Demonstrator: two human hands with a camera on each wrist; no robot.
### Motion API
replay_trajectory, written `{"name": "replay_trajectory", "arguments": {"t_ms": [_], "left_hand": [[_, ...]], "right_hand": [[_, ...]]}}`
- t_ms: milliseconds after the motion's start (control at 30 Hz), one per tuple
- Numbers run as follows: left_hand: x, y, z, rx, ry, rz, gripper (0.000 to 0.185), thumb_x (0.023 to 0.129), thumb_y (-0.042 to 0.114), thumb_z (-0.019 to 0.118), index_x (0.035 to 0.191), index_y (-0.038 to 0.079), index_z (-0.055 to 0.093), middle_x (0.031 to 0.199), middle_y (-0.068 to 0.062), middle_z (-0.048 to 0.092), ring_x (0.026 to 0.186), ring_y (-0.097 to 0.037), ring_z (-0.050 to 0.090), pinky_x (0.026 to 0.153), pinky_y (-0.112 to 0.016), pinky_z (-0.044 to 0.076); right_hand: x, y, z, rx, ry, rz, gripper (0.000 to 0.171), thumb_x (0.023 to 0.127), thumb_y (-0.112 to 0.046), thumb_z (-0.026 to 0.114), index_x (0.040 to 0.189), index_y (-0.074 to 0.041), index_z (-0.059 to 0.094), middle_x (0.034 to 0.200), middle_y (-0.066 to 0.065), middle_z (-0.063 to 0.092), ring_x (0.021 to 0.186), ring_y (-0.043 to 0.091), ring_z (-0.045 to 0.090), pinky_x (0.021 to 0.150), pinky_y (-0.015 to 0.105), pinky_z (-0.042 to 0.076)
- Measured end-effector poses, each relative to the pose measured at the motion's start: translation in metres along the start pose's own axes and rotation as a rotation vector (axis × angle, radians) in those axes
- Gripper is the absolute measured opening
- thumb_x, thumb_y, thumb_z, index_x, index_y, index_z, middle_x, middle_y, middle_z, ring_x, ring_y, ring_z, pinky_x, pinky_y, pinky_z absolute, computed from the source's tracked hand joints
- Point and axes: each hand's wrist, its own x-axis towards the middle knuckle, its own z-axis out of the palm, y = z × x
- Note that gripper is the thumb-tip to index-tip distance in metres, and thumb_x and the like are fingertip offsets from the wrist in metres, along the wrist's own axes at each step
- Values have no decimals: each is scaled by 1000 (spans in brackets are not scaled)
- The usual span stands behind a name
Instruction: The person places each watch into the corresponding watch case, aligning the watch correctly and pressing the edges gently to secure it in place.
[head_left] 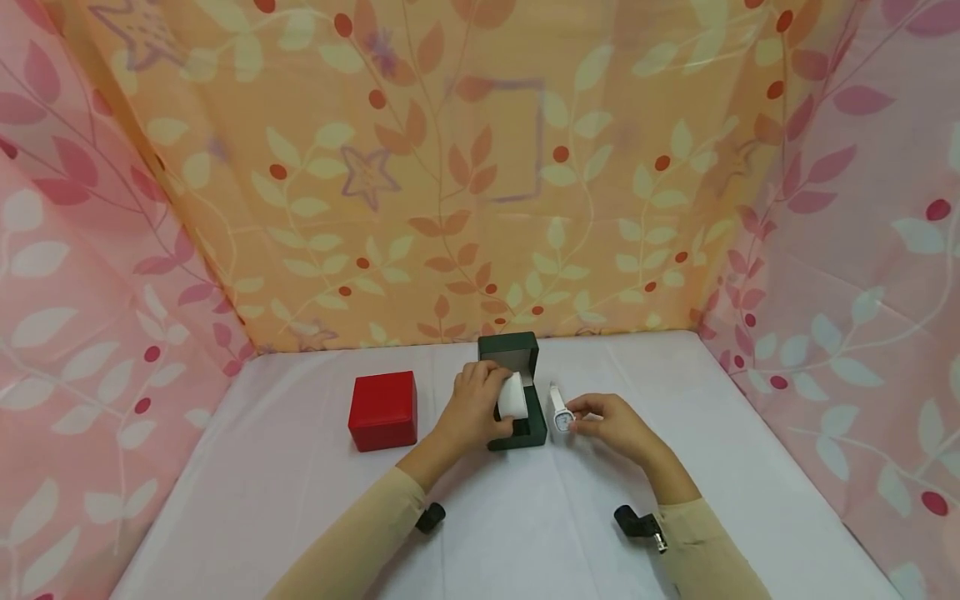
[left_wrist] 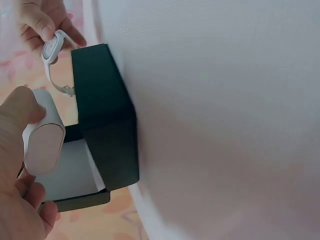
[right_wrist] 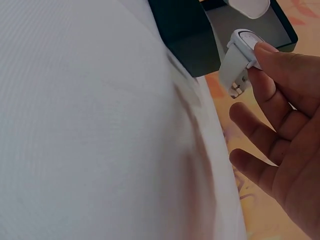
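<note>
A dark green watch box (head_left: pixel 536 425) stands with its lid up on the white table. Just over it, my left hand (head_left: pixel 474 402) holds a white watch cushion (head_left: pixel 513 397) between thumb and fingers; the left wrist view shows the cushion's rounded flat end (left_wrist: pixel 45 149). To the right of the box, my right hand (head_left: pixel 611 425) pinches a white wristwatch (head_left: pixel 562 419) at its case. In the right wrist view the watch's strap (right_wrist: pixel 233 67) hangs in a loop with the buckle at the bottom, and the other fingers are spread apart.
A shut red box (head_left: pixel 383 411) sits on the table (head_left: pixel 300 500) to the left of the green box. Patterned cloth (head_left: pixel 465 167) hangs behind and at both sides. Black wrist-worn devices (head_left: pixel 637 523) project from both sleeves.
</note>
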Motion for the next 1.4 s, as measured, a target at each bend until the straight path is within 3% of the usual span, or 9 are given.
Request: {"name": "replay_trajectory", "arguments": {"t_ms": [300,767,1033,1400], "left_hand": [[-9,-6,-18,-76,-29,-31,68,78,34,82,137,17,54,137,-4,54,127,-25,45,105,-46,42],[-38,-19,-31,-162,-23,-124,72,78,32,86,141,22,53,139,-4,56,127,-25,49,102,-46,48],[-51,-22,-40,-196,-21,-194,76,75,31,89,142,24,52,142,-1,54,129,-23,47,93,-41,56],[-67,-16,-47,-276,11,-227,83,71,25,93,142,23,51,142,1,53,130,-21,46,87,-43,59]], "right_hand": [[-1,-11,1,50,-6,-24,27,88,-17,81,113,-11,76,99,1,71,125,36,60,109,61,43],[-5,-30,5,116,-18,-90,28,90,-11,78,116,-4,73,102,7,71,120,33,62,102,50,49],[-6,-40,10,178,-6,-66,32,89,-19,81,117,-7,74,107,6,72,117,30,63,89,25,54],[-11,-51,20,272,9,-54,34,88,-19,82,118,-4,73,107,8,73,109,23,65,85,23,55]]}}
